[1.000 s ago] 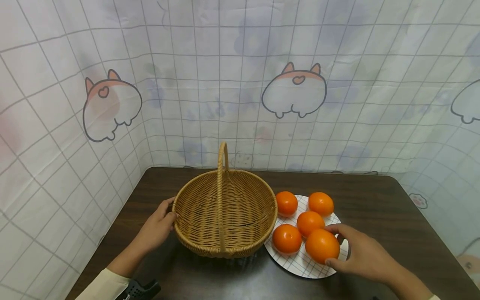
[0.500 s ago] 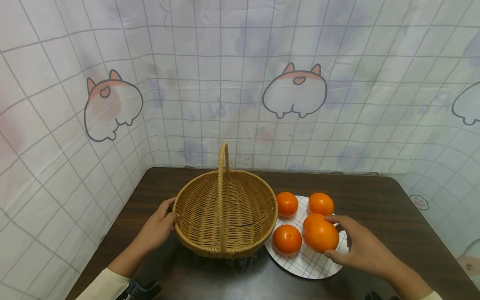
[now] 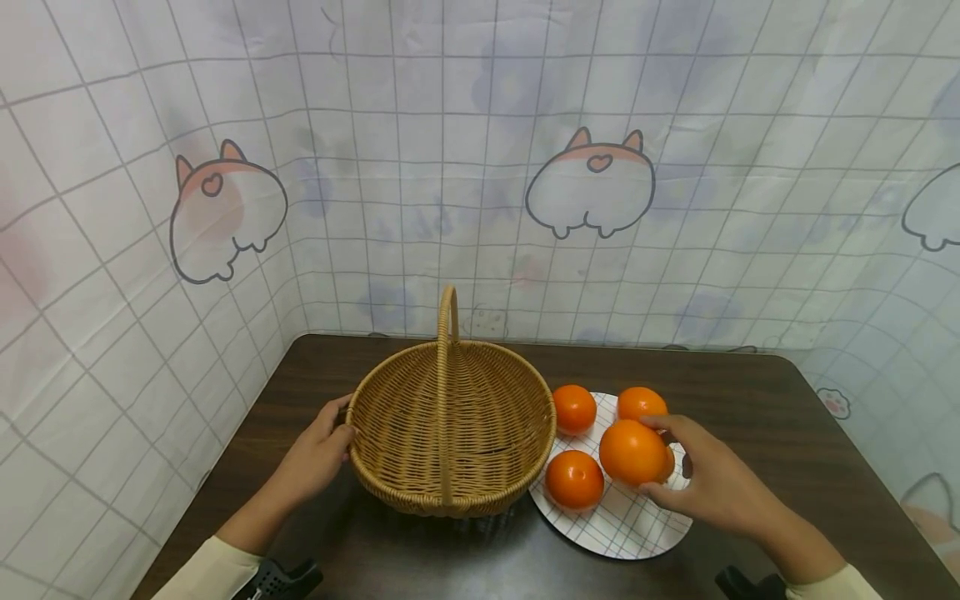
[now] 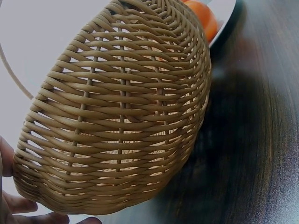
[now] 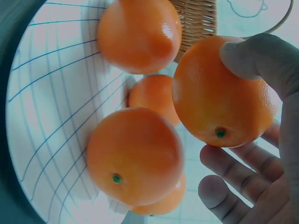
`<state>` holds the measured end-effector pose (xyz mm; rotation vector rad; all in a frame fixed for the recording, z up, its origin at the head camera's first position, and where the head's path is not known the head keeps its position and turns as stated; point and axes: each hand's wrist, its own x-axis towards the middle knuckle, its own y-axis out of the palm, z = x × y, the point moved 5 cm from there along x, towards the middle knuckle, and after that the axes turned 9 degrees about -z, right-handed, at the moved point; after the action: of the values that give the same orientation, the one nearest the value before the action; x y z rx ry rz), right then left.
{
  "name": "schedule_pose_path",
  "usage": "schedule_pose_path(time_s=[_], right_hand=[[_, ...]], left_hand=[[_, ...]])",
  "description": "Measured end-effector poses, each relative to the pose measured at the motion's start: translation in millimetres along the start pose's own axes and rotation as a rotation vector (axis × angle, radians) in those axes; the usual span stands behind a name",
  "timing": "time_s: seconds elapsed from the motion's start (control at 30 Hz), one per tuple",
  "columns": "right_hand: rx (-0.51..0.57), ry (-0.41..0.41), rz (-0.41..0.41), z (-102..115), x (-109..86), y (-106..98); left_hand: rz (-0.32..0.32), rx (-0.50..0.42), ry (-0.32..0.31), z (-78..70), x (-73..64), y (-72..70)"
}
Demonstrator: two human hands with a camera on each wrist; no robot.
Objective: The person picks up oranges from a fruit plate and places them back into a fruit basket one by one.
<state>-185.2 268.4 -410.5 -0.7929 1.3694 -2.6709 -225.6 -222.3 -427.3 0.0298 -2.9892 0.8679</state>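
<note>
My left hand (image 3: 318, 454) grips the left rim of a woven wicker basket (image 3: 480, 502) with a tall arched handle; the left wrist view has its wall (image 4: 117, 107) close up. Between the thumb and fingers of my right hand (image 3: 716, 479) is an orange (image 3: 632, 452), lifted above a white checked plate (image 3: 622, 533). In the right wrist view the thumb presses on top of this orange (image 5: 210, 102), its green stem end showing. Several other oranges lie on the plate, among them a front one (image 3: 574, 481); another (image 3: 670, 465) is mostly hidden behind the held orange.
All stands on a dark brown wooden table (image 3: 780, 417). The plate sits directly right of the basket, close to its rim. Behind the table hangs a white grid-patterned cloth (image 3: 420, 192) with cartoon animals, which also covers the left and right sides.
My right hand has raised the orange off the plate and carried it slightly up and left in the head view. The left hand and the basket have stayed in place.
</note>
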Motion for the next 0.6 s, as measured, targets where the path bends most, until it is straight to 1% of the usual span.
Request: schedule_pose_path(time_s=[0.2, 0.33, 0.53, 0.6], right_hand=[[0.012, 0.008, 0.012, 3, 8.5, 3], [0.021, -0.002, 0.012, 5, 13.6, 4], [0.062, -0.058, -0.018, 9, 21.0, 4], [0.071, -0.063, -0.023, 9, 23.2, 5]], left_hand=[[0.001, -0.003, 0.0, -0.7, -0.5, 0.0], [-0.004, 0.009, 0.0, -0.6, -0.8, -0.3], [-0.008, 0.028, -0.002, 0.8, -0.2, -1.0], [-0.011, 0.029, -0.002, 0.9, 0.0, -0.7]])
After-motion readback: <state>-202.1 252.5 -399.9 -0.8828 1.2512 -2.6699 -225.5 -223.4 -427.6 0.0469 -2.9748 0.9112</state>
